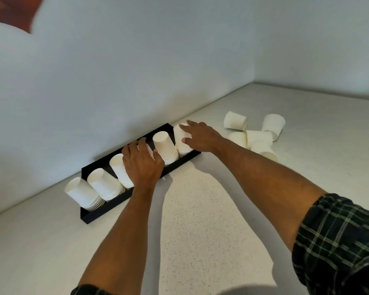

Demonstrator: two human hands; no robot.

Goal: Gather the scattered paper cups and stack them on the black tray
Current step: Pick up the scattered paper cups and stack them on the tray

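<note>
Room: pale, plain wall [136,71] meeting a second wall at a corner on the far right; a blurred reddish-brown shape [11,11] in the top left corner, not identifiable.
Surface: light speckled surface [200,231] running along the wall and turning with the corner; arm shadows fall across it.
Black tray: long, narrow black tray [107,211] set against the wall, angled from near left to far right.
Stacks on tray: six stacks of white paper cups, all upside down, in a row; the left four stacks [102,184] lean, the fifth [165,150] and sixth [182,141] sit toward the far end.
Left hand: left hand [142,165] lies over the fourth stack, fingers curled round its top; the stack is largely hidden beneath it.
Right hand: right hand [200,135] grips the top cup of the sixth stack, thumb on the near side, fingers over the base.
Loose cups: about six loose cups [256,135] lie on their sides in a cluster on the surface, right of the tray and near it.
Sleeves: dark plaid sleeve [339,241] rolled above the right forearm.
Done: most cups appear gathered and nested on the tray.
Left: by judgement, the cluster at the right still needs picking up and adding to a stack; the leaning stacks may want straightening.
</note>
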